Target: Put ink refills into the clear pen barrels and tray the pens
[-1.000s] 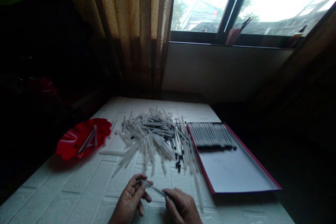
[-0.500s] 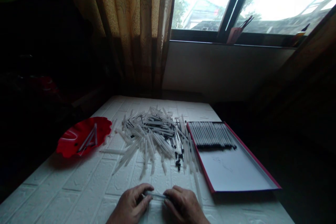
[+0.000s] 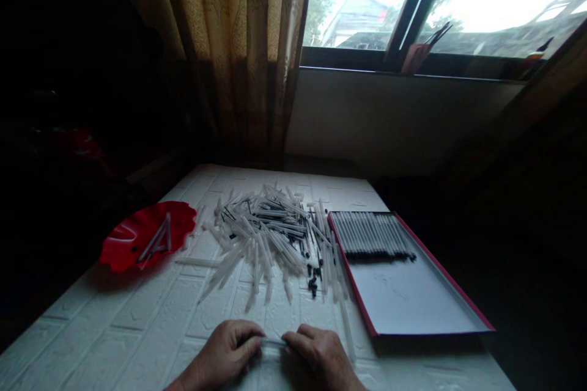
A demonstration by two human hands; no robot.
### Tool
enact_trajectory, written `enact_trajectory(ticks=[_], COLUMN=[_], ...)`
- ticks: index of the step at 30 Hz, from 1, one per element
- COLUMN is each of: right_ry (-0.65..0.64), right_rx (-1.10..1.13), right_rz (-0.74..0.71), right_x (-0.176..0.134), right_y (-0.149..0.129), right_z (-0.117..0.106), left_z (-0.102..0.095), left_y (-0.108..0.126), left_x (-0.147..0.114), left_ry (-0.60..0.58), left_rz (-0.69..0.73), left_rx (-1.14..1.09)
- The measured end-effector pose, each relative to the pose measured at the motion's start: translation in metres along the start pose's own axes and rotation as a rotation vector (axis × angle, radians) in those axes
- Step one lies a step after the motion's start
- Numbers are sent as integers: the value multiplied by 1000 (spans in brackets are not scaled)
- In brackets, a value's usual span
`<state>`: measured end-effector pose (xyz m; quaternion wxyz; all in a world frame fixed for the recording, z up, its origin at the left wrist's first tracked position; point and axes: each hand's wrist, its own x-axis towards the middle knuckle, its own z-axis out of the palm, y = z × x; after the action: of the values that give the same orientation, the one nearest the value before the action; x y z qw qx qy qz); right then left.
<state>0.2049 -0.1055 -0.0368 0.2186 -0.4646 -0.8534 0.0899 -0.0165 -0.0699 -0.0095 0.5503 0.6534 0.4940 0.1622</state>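
Note:
At the front edge of the table, my left hand (image 3: 233, 349) and my right hand (image 3: 318, 351) face each other with fingers pinched. A thin, clear pen (image 3: 274, 342) runs level between them, one end in each hand; both its ends are hidden by fingers. Beyond my hands lies a loose pile of clear pen barrels (image 3: 263, 250), with dark refills (image 3: 279, 218) mixed in. Small black pen caps (image 3: 312, 287) are scattered at the pile's near right side.
A shallow box with a pink rim (image 3: 360, 305) stands at right, holding a row of black-capped pens (image 3: 373, 235). On the left, a red wavy-edged bowl (image 3: 117, 250) contains a few pen parts. A curtain (image 3: 229, 43) and window are behind the white brick-patterned table (image 3: 142, 324).
My left hand has shifted slightly left, and its fingers have closed over the pen's end. Less of the pen shows now. The camera view has moved a little.

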Motion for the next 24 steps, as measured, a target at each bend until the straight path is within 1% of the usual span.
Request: enact_trajectory(ticks=[6, 12, 16, 18, 21, 22, 24], right_ry=[8, 1, 35, 54, 66, 73, 115], right_rx=[-67, -72, -20, 41, 126, 142, 168], right_rz=[-4, -4, 2, 38, 160, 193, 212], right_x=[7, 8, 6, 5, 1, -1, -3], right_y=[-3, -1, 2, 2, 3, 4, 8], right_z=[5, 7, 14, 19, 25, 25, 18], left_z=[4, 4, 1, 0, -1, -1, -1], left_y=[-8, -12, -10, -11, -21, -26, -38], left_x=[5, 6, 7, 8, 12, 14, 19], left_ry=[16, 24, 12, 5, 9, 20, 68], left_rz=[-99, -90, -54, -25, -10, -22, -36], left_rx=[-91, -88, -117, -158, -226, -242, -275])
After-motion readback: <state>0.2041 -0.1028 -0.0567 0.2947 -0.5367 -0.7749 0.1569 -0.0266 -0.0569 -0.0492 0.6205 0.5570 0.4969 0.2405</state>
